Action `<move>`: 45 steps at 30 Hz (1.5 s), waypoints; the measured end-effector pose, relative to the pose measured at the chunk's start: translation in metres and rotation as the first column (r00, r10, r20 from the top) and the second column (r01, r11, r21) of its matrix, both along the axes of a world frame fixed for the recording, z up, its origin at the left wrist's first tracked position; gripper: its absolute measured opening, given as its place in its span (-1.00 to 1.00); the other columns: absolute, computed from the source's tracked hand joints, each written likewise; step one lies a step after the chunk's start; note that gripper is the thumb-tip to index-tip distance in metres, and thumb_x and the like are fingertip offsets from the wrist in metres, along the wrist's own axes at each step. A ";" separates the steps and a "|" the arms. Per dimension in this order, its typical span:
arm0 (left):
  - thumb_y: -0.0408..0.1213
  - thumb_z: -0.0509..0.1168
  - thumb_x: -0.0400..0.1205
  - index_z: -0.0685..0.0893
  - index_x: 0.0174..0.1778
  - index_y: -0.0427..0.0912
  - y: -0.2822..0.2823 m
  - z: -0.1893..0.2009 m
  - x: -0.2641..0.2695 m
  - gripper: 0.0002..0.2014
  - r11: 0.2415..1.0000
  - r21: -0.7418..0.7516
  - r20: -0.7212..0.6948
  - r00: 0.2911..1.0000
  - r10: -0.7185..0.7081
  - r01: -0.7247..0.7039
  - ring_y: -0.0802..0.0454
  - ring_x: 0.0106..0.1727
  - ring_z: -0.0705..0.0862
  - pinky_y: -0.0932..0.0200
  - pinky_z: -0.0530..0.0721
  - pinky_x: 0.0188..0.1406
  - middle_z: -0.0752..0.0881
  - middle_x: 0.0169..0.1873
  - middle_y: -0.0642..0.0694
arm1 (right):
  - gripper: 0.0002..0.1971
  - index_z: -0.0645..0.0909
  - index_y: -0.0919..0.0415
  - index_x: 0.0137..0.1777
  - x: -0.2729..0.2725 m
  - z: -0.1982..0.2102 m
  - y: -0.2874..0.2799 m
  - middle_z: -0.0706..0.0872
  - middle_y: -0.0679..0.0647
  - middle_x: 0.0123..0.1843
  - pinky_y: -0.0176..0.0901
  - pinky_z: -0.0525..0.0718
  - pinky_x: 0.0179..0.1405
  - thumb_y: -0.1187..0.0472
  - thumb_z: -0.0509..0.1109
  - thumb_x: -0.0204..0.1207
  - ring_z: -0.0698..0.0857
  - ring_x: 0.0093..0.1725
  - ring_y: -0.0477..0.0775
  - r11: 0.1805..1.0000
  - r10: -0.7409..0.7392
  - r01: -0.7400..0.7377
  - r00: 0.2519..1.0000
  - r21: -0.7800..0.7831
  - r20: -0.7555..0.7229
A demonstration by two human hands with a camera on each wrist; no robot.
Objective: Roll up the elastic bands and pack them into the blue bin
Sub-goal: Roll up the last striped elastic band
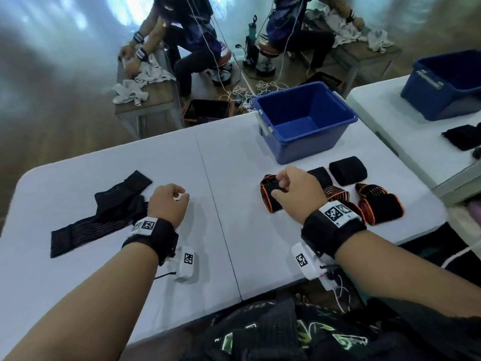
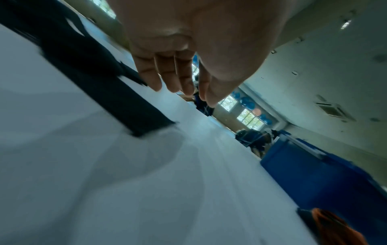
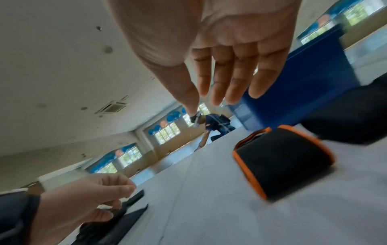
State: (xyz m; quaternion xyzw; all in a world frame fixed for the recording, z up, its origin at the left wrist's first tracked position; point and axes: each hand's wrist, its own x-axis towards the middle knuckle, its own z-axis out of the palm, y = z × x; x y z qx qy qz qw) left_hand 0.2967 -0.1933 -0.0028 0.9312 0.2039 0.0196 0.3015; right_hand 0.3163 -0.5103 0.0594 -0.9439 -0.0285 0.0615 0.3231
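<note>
Both my hands hover empty: left hand (image 1: 168, 204) loosely curled beside the unrolled bands (image 1: 104, 217), right hand (image 3: 220, 54) spread over an orange-edged roll (image 3: 282, 160); blue bin (image 1: 307, 123) behind on the bench (image 1: 234, 243).

Blue bin (image 1: 309, 149), solid deep blue, with a pale grey latch on its near-left rim; table (image 1: 130, 165) plain white with one thin dark seam across it. Unrolled elastic bands (image 1: 104, 217) flat black with faint ribbing; rolled bands: nearest roll (image 1: 270, 201) black edged in bright orange, two rolls (image 1: 348, 170) plain black, others (image 1: 380, 204) black with orange stripes. Wrist straps (image 1: 333, 231) black, carrying white tags printed with black square-code patterns.
</note>
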 end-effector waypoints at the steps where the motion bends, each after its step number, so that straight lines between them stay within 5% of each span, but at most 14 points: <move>1: -0.07 0.41 0.61 0.77 0.06 -0.08 0.015 -0.002 -0.008 -0.80 0.999 0.023 -0.013 0.999 0.040 -0.039 -0.10 0.10 0.71 0.03 0.61 0.24 0.73 0.08 -0.16 | -0.75 0.61 0.05 0.11 -0.002 -0.003 0.013 0.69 -0.06 -0.04 -0.10 0.63 0.09 0.15 0.49 0.45 0.65 -0.01 0.00 0.999 0.044 -0.044 0.999 -0.015 -0.010; 7: 0.25 0.47 0.46 0.70 0.35 -0.02 0.042 -0.019 -0.056 -0.39 0.990 0.141 -0.258 0.965 0.041 -0.004 -0.23 0.44 0.49 -0.12 0.50 0.49 0.54 0.40 -0.15 | -0.78 0.59 0.04 0.13 -0.019 -0.018 0.077 0.67 -0.07 -0.03 -0.13 0.62 0.09 0.12 0.46 0.51 0.64 0.00 -0.01 0.952 0.296 -0.302 0.950 -0.054 -0.099; 11: 0.38 0.43 0.41 0.62 0.42 0.03 0.027 -0.024 -0.078 -0.27 0.965 0.242 -0.289 0.957 -0.023 0.096 -0.18 0.43 0.45 -0.18 0.58 0.38 0.49 0.41 -0.08 | -0.78 0.60 0.05 0.14 -0.026 -0.021 0.108 0.67 -0.08 -0.01 -0.16 0.60 0.09 0.14 0.43 0.51 0.64 0.03 0.00 0.913 0.390 -0.402 0.910 -0.071 -0.142; 14: 0.30 0.37 0.52 0.63 0.31 0.01 0.011 -0.025 -0.092 -0.44 0.927 0.339 -0.285 0.956 -0.063 0.162 -0.20 0.33 0.50 -0.10 0.58 0.29 0.53 0.32 -0.09 | -0.78 0.60 0.08 0.14 -0.030 -0.022 0.127 0.68 -0.06 -0.01 -0.16 0.61 0.09 0.16 0.42 0.51 0.65 0.03 0.00 0.890 0.437 -0.451 0.885 -0.064 -0.160; 18: -0.10 0.24 0.68 0.64 0.15 -0.09 0.000 -0.025 -0.104 -0.79 0.888 0.404 -0.263 0.957 -0.119 0.221 -0.23 0.16 0.57 -0.04 0.56 0.12 0.59 0.19 -0.14 | -0.77 0.59 0.05 0.13 -0.037 -0.026 0.147 0.66 -0.10 -0.05 -0.17 0.60 0.06 0.14 0.45 0.49 0.64 0.01 -0.01 0.870 0.473 -0.490 0.859 -0.050 -0.198; 22: -0.21 0.22 0.64 0.66 -0.05 -0.08 0.003 -0.017 -0.109 -0.89 0.974 0.129 -0.110 0.978 -0.174 0.188 -0.15 0.01 0.68 -0.01 0.62 -0.02 0.70 -0.08 -0.04 | -0.62 0.51 -0.02 0.31 -0.041 -0.031 0.158 0.69 -0.06 -0.01 -0.16 0.62 0.05 0.21 0.40 0.51 0.67 0.04 0.02 0.862 0.481 -0.506 0.836 -0.032 -0.264; 25: -0.20 0.24 0.69 0.69 0.01 -0.05 0.006 -0.007 -0.113 -0.87 0.984 -0.051 -0.013 0.985 -0.173 0.172 0.00 -0.07 0.70 0.08 0.61 -0.06 0.76 -0.14 0.01 | -0.57 0.52 -0.07 0.37 -0.040 -0.035 0.164 0.71 -0.06 -0.05 -0.27 0.55 -0.10 0.27 0.35 0.53 0.68 -0.05 -0.03 0.870 0.481 -0.493 0.836 0.020 -0.265; 29: -0.15 0.26 0.74 0.73 0.10 -0.06 0.014 0.005 -0.116 -0.83 0.976 -0.182 0.065 0.991 -0.113 0.123 0.01 -0.07 0.72 0.10 0.64 -0.04 0.79 -0.12 -0.02 | -0.74 0.62 -0.06 0.18 -0.036 -0.038 0.175 0.73 -0.06 -0.10 -0.26 0.54 -0.07 0.22 0.42 0.53 0.69 -0.07 -0.03 0.895 0.446 -0.437 0.872 0.089 -0.203; 35: -0.10 0.26 0.74 0.73 -0.06 0.03 0.035 0.017 -0.115 -0.84 0.924 -0.378 0.154 0.988 -0.007 0.065 0.02 -0.21 0.77 -0.06 0.77 -0.08 0.79 -0.27 0.00 | -0.99 0.68 0.04 -0.07 -0.028 -0.037 0.186 0.71 -0.09 -0.24 -0.18 0.55 -0.14 0.17 0.46 0.56 0.68 -0.16 0.00 0.896 0.429 -0.409 0.897 0.170 -0.104; 40: -0.07 0.28 0.73 0.71 -0.11 0.07 0.077 0.019 -0.109 -0.85 0.927 -0.373 0.173 0.978 0.114 -0.042 0.04 -0.17 0.78 -0.03 0.78 -0.02 0.81 -0.24 0.08 | -0.92 0.67 0.02 -0.15 -0.025 -0.036 0.192 0.73 0.06 -0.29 -0.07 0.64 -0.18 0.12 0.44 0.57 0.66 -0.27 0.07 0.882 0.443 -0.412 0.890 0.228 -0.104; 45: -0.22 0.28 0.70 0.74 0.07 -0.06 0.133 0.013 -0.090 -0.86 0.985 -0.093 0.138 0.978 0.159 -0.147 0.04 -0.05 0.69 0.11 0.64 0.10 0.76 -0.08 0.04 | -0.85 0.68 0.02 -0.16 -0.028 -0.038 0.191 0.72 0.00 -0.29 0.01 0.68 -0.16 0.02 0.40 0.62 0.66 -0.27 0.03 0.900 0.405 -0.366 0.903 0.235 -0.141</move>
